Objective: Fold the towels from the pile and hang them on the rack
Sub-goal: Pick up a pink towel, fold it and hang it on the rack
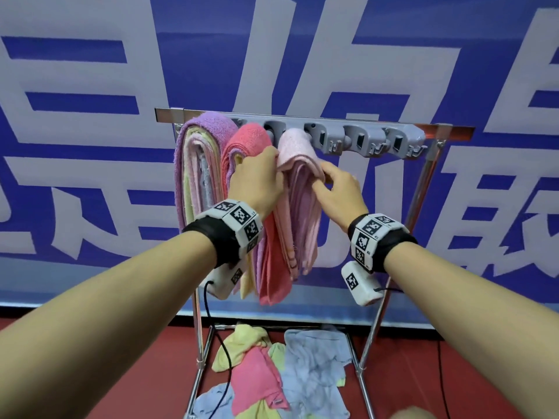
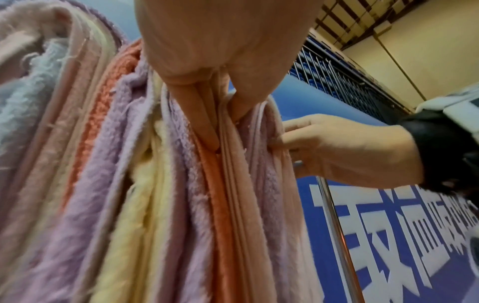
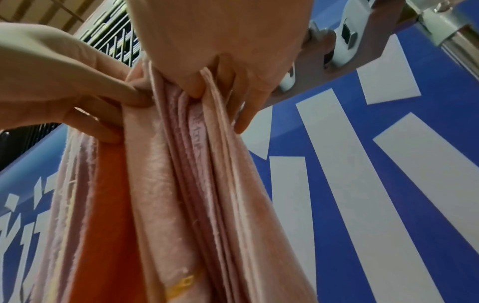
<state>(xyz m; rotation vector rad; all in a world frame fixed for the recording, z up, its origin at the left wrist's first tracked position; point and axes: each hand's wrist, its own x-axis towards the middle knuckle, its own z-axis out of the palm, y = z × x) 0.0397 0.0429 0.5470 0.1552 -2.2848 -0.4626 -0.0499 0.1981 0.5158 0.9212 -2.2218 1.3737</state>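
Note:
A light pink folded towel hangs over the grey hook bar of the metal rack. My left hand pinches its left side near the top. My right hand grips its right side at the same height. In the left wrist view my left hand has its fingers tucked between the towel's layers. In the right wrist view my right hand clasps the hanging folds. A loose towel pile lies on the floor under the rack.
A purple bundle and a coral towel hang left of the pink one. Several hooks to the right are bare. A blue banner wall stands just behind. Rack legs and a black cable frame the pile.

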